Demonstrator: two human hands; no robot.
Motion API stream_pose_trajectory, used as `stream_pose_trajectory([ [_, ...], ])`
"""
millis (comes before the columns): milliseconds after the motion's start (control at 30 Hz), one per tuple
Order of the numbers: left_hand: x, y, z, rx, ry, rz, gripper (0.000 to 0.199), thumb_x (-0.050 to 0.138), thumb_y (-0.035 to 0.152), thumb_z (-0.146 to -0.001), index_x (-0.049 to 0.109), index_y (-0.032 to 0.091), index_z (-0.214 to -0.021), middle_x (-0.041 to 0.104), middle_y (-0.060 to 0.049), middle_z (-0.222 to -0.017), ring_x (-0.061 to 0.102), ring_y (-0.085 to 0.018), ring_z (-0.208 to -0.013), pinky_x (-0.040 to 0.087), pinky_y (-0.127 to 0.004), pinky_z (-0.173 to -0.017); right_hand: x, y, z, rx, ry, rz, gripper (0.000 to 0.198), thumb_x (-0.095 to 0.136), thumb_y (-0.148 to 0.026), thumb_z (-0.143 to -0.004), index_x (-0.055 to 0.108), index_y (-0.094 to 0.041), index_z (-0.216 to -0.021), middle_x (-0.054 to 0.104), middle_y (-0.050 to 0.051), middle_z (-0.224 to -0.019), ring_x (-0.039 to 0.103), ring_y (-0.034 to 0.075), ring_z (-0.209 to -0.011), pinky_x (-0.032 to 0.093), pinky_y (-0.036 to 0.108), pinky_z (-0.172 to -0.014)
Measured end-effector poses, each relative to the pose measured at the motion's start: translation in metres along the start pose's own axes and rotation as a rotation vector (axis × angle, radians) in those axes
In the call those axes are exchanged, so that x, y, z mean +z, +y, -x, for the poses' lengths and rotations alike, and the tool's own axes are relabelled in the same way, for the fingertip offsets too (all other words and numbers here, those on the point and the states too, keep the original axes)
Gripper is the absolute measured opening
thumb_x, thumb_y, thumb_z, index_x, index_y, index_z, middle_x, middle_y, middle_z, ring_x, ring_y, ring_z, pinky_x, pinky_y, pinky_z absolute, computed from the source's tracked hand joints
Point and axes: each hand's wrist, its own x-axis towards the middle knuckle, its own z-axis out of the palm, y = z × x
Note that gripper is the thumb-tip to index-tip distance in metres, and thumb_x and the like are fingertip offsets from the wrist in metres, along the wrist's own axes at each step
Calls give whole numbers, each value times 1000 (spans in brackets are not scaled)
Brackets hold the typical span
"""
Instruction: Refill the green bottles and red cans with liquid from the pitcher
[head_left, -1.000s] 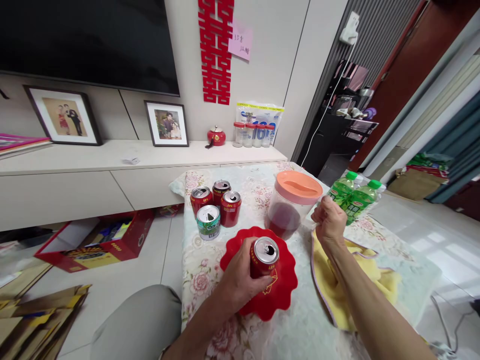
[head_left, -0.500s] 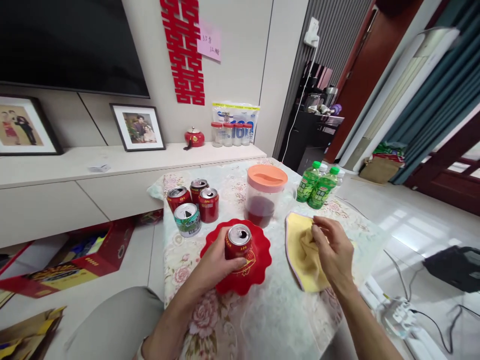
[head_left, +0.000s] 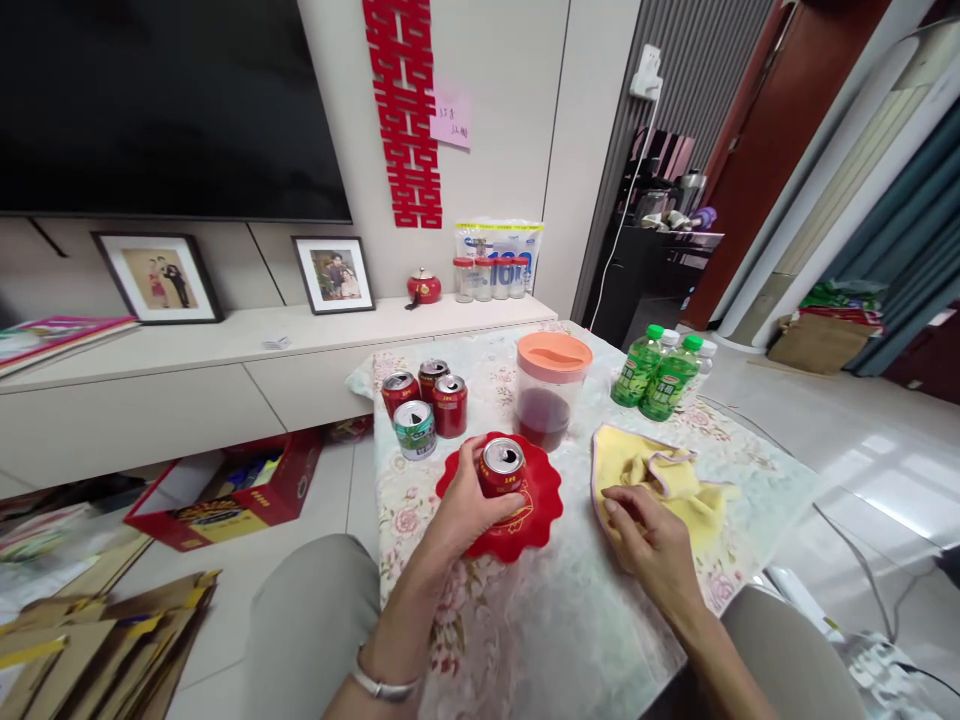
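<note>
My left hand (head_left: 469,510) is wrapped round an open red drink can (head_left: 502,472). The can stands upright over a red scalloped plate (head_left: 546,495); its base is hidden by my fingers. My right hand (head_left: 654,545) hovers at the near left part of a crumpled yellow cloth (head_left: 619,450) with a purple edge. Its fingers are loosely bent, the thumb a little apart, and nothing shows in them. Behind the plate stands a clear pitcher (head_left: 541,415) with an orange lid and dark liquid inside.
Left of the pitcher stand several opened cans: red ones (head_left: 450,408) and a green-and-silver one (head_left: 415,432). Green-labelled bottles (head_left: 670,385) stand at the back right of the floral tablecloth (head_left: 540,610). Flattened cardboard (head_left: 112,640) and a red box (head_left: 225,495) lie on the floor at left.
My right hand has come off the crumpled middle of the cloth and moved nearer me. The left hand still holds the can over the plate. The view has turned left.
</note>
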Motion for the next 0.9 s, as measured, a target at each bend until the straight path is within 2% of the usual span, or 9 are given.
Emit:
stream_pose_trajectory([
  [133, 19, 8, 3, 0, 260, -4, 85, 82, 21, -65, 40, 21, -139, 62, -14, -140, 65, -30, -128, 48, -45, -114, 17, -3, -5, -77, -19, 20, 19, 59, -33, -97, 72, -22, -91, 75, 4, -81, 72, 19, -71, 57, 31, -66],
  [233, 32, 7, 3, 1, 362, -11, 70, 79, 21, -68, 48, 20, -131, 65, -14, -133, 66, -31, -126, 50, -47, -111, 17, -4, -17, -109, -25, 79, 21, 55, -33, -98, 72, -22, -92, 75, 4, -84, 71, 18, -74, 56, 30, -70],
  [367, 42, 2, 1, -3, 423, -25, 64, 78, 19, -70, 51, 21, -127, 68, -13, -127, 68, -31, -121, 51, -48, -109, -9, 5, -43, -55, 42, 238, 29, 52, -39, -98, 74, -20, -100, 73, 8, -94, 70, 22, -85, 55, 36, -81],
  [467, 47, -2, 1, 14, 469, -29, 67, 78, 18, -69, 49, 20, -130, 67, -14, -130, 67, -32, -123, 51, -50, -110, -36, 23, -55, 52, 134, 395, 42, 50, -47, -94, 75, -14, -102, 70, 16, -106, 66, 34, -102, 51, 48, -91],
  [567, 49, -5, 3, 24, 499, -33, 68, 79, 18, -68, 50, 20, -130, 69, -14, -128, 67, -33, -123, 51, -52, -109, -49, 42, -51, 170, 153, 523, 58, 52, -56, -90, 76, -9, -113, 68, 22, -106, 62, 42, -103, 48, 55, -87],
  [633, 50, -6, 4, 22, 510, -34, 65, 79, 19, -68, 52, 20, -127, 71, -13, -123, 69, -33, -120, 52, -52, -108, -50, 52, -43, 229, 106, 566, 57, 55, -58, -88, 77, -11, -112, 67, 20, -97, 63, 38, -89, 48, 49, -74],
  [733, 50, -7, 7, 40, 514, -26, 62, 79, 19, -67, 54, 21, -124, 72, -11, -119, 70, -32, -116, 54, -52, -105, -47, 60, -34, 257, 18, 577, 45, 53, -56, -90, 79, -18, -88, 65, 12, -80, 60, 29, -69, 42, 41, -62],
  [800, 50, -8, 10, 67, 515, -26, 62, 79, 21, -67, 55, 22, -124, 73, -11, -117, 71, -32, -115, 54, -53, -105, -46, 61, -32, 243, -4, 566, 49, 49, -59, -93, 77, -20, -81, 66, 11, -78, 60, 29, -71, 42, 41, -64],
  [900, 50, -10, 15, 112, 528, -31, 63, 79, 23, -67, 56, 22, -126, 73, -11, -119, 70, -33, -116, 54, -54, -104, -47, 50, -34, 153, 53, 547, 60, 44, -68, -95, 79, -20, -86, 68, 11, -83, 60, 32, -81, 44, 43, -71],
])
